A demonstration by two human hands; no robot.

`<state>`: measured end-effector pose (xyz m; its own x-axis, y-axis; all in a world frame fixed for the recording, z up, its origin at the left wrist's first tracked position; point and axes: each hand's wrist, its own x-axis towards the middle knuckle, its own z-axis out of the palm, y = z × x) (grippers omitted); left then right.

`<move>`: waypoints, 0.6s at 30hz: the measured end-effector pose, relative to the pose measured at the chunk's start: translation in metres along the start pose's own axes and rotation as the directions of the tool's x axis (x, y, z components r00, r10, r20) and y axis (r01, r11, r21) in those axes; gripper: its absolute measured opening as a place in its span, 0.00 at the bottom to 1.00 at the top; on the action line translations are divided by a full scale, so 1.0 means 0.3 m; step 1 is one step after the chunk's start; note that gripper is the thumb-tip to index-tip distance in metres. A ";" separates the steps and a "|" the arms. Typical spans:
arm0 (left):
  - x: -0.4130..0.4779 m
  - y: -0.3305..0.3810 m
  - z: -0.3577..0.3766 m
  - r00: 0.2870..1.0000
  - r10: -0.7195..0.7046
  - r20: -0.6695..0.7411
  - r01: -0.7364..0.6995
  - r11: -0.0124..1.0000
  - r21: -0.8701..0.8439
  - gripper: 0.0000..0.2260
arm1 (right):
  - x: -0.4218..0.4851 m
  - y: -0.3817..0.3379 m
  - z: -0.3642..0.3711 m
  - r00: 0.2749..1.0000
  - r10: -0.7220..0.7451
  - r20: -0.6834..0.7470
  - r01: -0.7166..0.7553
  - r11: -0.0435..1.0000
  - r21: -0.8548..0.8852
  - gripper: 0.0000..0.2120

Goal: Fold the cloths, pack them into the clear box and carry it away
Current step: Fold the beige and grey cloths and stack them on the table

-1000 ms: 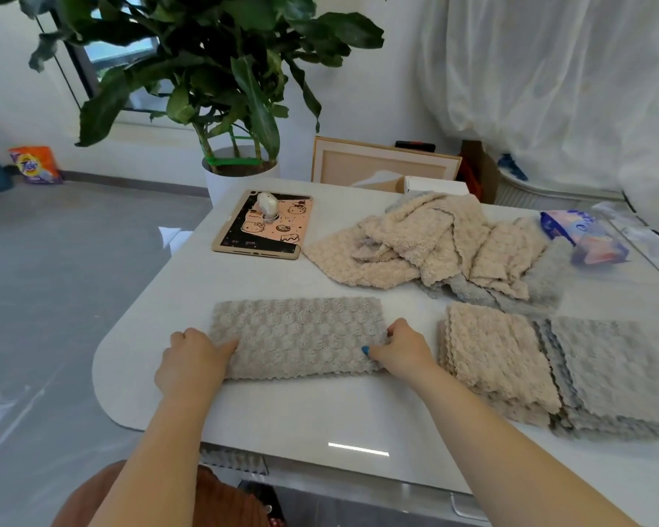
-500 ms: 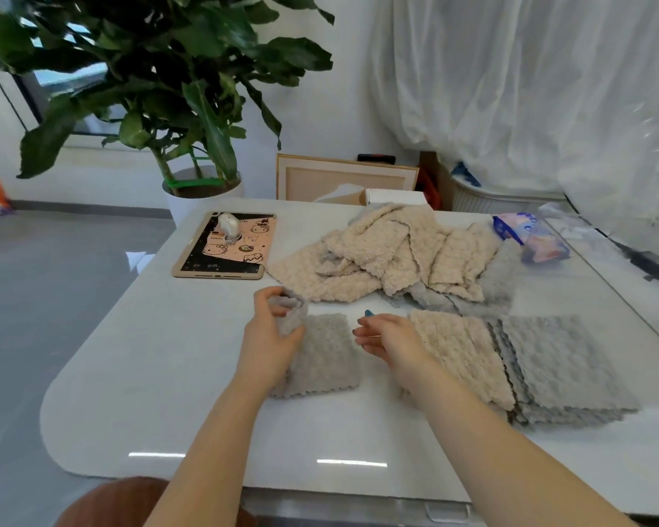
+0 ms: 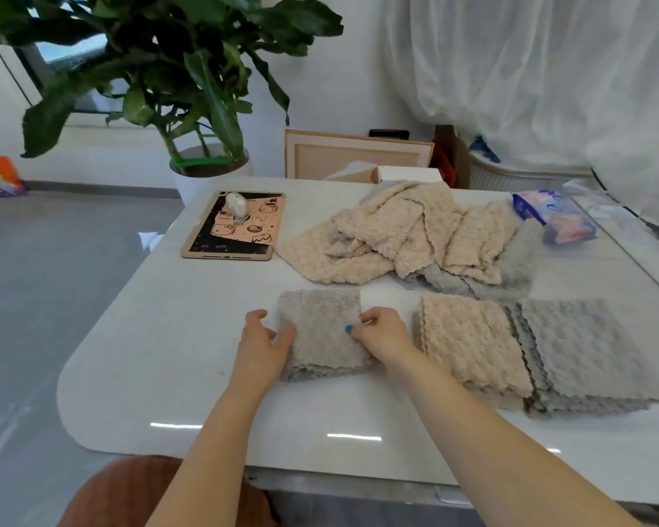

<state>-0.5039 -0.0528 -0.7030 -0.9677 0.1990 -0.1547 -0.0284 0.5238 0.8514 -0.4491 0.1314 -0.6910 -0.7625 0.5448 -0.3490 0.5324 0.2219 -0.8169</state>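
A grey cloth (image 3: 322, 334), folded into a small square, lies on the white table (image 3: 191, 329) in front of me. My left hand (image 3: 265, 338) rests at its left edge with fingers spread and touching it. My right hand (image 3: 383, 330) pinches its right edge. To the right sit a stack of folded beige cloths (image 3: 472, 344) and a stack of folded grey cloths (image 3: 583, 351). A heap of unfolded beige and grey cloths (image 3: 415, 237) lies behind them. A clear box shows only as a blurred edge at the far right (image 3: 624, 226).
A tablet in a pink cartoon case (image 3: 233, 226) with a small white object on it lies at the back left. A blue tissue pack (image 3: 556, 218) sits at the back right. A potted plant (image 3: 206, 108) and a picture frame (image 3: 358, 155) stand behind the table.
The long grey cloth strip was folded over from the left into a small square. My left hand has let the flap down and now rests at the square's left edge.
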 end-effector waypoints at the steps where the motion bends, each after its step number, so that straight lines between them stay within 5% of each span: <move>1: -0.008 -0.002 0.008 0.999 0.029 0.014 -0.028 0.999 -0.024 0.30 | -0.002 -0.004 0.001 1.000 -0.020 -0.010 0.020 1.000 -0.004 0.06; 7: -0.091 -0.062 0.015 0.947 0.266 0.179 -0.282 0.957 0.072 0.53 | -0.024 -0.075 0.002 0.983 0.030 0.181 -0.086 0.946 0.312 0.05; 9: -0.101 -0.073 0.047 0.952 0.302 0.042 -0.305 0.949 0.080 0.49 | -0.042 -0.120 0.000 0.940 0.038 0.338 -0.207 0.852 0.481 0.06; 12: -0.100 -0.071 0.066 0.965 0.223 -0.135 -0.223 0.975 0.016 0.32 | -0.041 -0.135 0.003 0.919 0.023 0.392 -0.256 0.793 0.553 0.07; 18: -0.085 -0.084 0.033 0.933 0.244 -0.266 -0.231 0.970 0.079 0.27 | -0.031 -0.040 0.016 0.966 0.093 0.242 -0.176 0.920 0.350 0.04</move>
<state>-0.4760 -0.0627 -0.7254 -0.9760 0.0932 0.1970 0.2162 0.5273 0.8217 -0.4503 0.1197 -0.6803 -0.7762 0.3507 -0.5239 0.4952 -0.1752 -0.8509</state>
